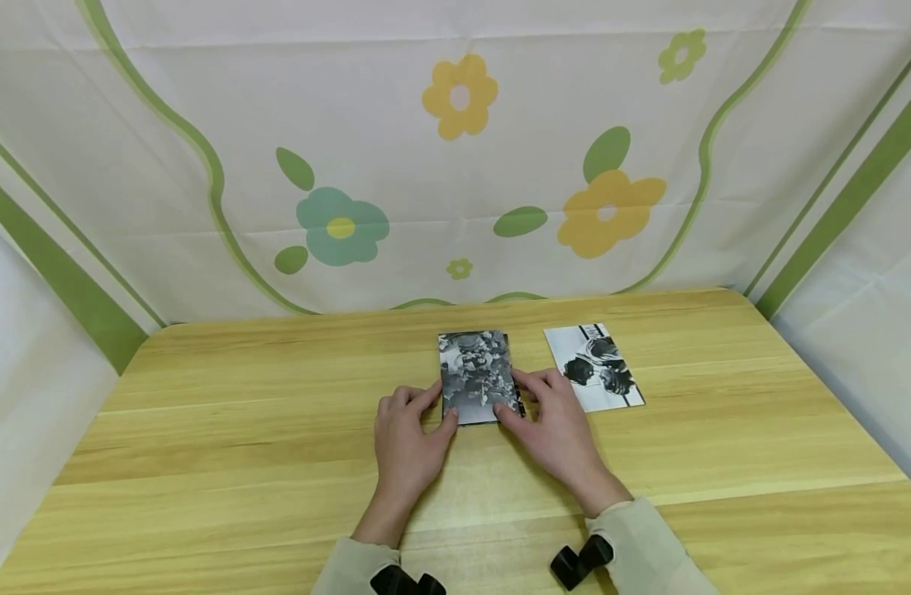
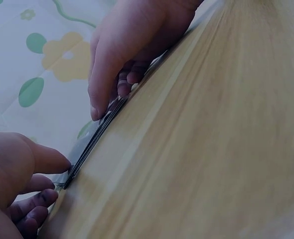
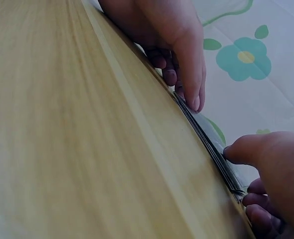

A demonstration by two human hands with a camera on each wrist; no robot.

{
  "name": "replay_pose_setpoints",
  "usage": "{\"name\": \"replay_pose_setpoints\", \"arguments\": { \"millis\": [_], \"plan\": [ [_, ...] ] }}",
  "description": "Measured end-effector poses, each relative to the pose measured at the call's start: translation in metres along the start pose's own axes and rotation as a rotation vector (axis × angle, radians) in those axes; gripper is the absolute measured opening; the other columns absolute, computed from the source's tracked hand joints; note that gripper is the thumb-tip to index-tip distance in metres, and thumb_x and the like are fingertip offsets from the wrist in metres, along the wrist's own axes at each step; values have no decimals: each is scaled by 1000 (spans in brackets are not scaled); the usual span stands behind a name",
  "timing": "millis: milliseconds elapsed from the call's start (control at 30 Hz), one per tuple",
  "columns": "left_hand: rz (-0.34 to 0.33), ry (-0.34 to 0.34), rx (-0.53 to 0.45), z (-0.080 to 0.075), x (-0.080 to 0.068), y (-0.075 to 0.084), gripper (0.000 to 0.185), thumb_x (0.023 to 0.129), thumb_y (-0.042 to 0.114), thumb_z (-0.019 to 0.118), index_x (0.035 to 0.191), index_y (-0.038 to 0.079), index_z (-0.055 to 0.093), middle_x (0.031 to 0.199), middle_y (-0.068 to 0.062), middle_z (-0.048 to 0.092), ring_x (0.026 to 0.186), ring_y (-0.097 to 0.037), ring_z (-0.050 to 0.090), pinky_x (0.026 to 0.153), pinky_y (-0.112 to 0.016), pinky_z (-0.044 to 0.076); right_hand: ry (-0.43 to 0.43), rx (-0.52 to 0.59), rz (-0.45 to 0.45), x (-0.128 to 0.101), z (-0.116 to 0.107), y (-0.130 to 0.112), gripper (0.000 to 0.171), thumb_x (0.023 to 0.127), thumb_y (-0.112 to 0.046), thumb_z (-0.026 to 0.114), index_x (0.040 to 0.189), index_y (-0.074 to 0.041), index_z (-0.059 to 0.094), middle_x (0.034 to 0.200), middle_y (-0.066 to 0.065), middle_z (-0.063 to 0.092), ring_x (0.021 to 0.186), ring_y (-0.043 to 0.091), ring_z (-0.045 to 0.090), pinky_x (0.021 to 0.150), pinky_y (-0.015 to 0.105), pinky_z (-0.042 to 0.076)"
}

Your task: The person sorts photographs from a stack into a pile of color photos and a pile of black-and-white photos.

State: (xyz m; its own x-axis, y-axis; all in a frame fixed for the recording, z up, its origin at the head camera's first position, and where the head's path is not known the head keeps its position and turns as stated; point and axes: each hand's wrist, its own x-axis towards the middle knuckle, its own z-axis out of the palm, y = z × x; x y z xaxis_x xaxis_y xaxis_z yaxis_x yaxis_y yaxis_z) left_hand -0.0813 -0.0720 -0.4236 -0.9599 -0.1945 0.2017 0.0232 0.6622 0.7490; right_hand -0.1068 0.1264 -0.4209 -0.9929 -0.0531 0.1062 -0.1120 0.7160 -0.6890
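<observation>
Hands at stack | left hand and right hand pinch the near corners of a photo stack at mid-table | step: likely squaring edges | single photo lies apart, right | next: probably even inward pressure to hold alignment.

No legible text, label, brand, number or sign appears on any photograph, the desk or the backdrop.
</observation>
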Motion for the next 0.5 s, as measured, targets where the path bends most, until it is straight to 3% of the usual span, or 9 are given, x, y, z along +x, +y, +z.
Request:
{"name": "replay_pose_setpoints", "arguments": {
  "millis": [233, 500],
  "plan": [
    [-19, 17, -60, 1, 1, -1, 40, 90, 16, 84, 129, 8, 79, 103, -5, 71, 103, -27, 56, 91, -44, 44, 12, 73, -6, 0, 1, 0, 63, 92, -26, 86, 149, -11, 64, 124, 6, 64, 104, 19, 61, 89, 35, 52],
    [-38, 47, -200, 0, 3, -1, 37, 91, 8, 82, 128, 8, 80, 100, -4, 78, 104, -25, 58, 92, -38, 44, 31, 163, -8, 2, 2, -1, 64, 88, -18, 89, 146, -9, 66, 111, 4, 67, 95, 16, 61, 87, 30, 56]
  ]
}}
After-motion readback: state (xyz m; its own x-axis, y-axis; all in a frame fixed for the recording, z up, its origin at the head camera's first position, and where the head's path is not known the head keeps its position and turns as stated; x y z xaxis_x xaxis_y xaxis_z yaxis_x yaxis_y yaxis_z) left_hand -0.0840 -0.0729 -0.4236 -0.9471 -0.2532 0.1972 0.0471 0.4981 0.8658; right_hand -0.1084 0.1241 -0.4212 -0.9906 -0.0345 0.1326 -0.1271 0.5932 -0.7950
